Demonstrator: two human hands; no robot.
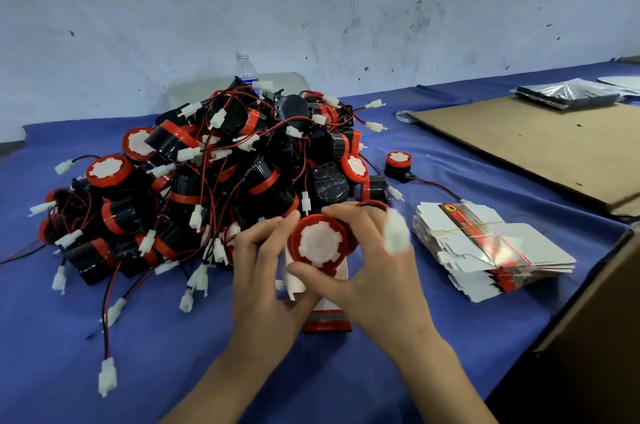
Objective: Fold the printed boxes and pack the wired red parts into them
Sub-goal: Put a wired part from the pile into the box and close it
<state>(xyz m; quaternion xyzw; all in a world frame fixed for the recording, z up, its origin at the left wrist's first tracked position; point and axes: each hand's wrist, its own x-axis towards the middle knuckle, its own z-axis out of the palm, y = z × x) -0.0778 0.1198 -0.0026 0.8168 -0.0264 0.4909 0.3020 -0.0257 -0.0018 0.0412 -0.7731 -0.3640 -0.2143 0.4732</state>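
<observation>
Two hands, frame centre: my right hand (381, 271) pinches a red part (320, 240) over the box (327, 319) my left hand (263, 271) grips; next, I'd push it in.

Table cover: blue woven cloth (173, 337), matt, lightly creased.
Nearest round red-and-black plastic part (320, 243): red rim smooth, semi-gloss; white face cap matt plastic.
Pile of like plastic parts (207, 174): black housings glossy; white plastic connectors (107, 377) matt.
Folded printed paperboard box (327, 319): glossy print outside, matt white inside.
Stack of flat printed paperboard boxes (491, 250): sheen on the printed strip.
Brown cardboard sheet (536, 146): matt, rough.
Silver foil bags (564, 94): shiny, crinkled.
</observation>
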